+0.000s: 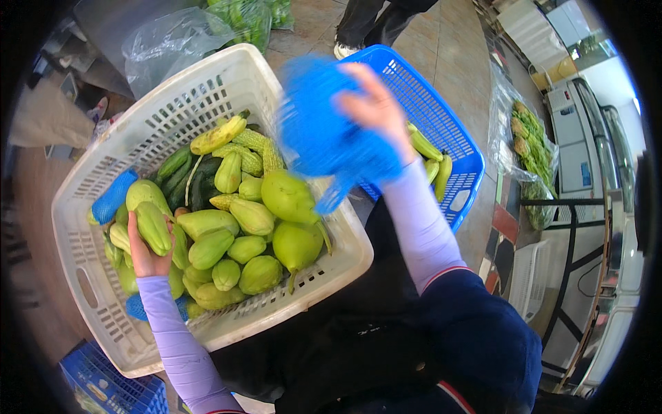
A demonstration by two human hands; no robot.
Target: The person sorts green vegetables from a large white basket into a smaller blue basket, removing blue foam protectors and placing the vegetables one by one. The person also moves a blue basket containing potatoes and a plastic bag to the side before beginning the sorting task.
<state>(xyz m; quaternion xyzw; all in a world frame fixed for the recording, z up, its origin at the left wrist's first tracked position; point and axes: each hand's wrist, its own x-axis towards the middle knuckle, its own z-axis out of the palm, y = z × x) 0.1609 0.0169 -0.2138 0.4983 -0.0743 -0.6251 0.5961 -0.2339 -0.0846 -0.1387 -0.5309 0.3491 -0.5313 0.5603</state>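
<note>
My left hand [149,261] grips a pale green chayote [154,228] just over the left side of a white plastic basket [289,305]. My right hand [373,103] is raised over the basket's right rim, with a blue mesh net [331,129] in its grasp. Both the hand and the net are blurred by motion. Several chayotes [211,248] fill the middle and front of the basket. Two round green gourds with stems [297,246] lie at its right. Bumpy bitter melons [252,155], a yellowish cucumber [217,135] and dark green squashes [204,183] are behind.
Blue netting [115,196] wraps produce at the basket's left. A blue plastic basket [468,171] with green squashes [442,176] stands right; another blue crate [114,380] is lower left. A person's legs [372,23] and bagged greens [240,18] are beyond. Leafy vegetables [535,147] lie far right.
</note>
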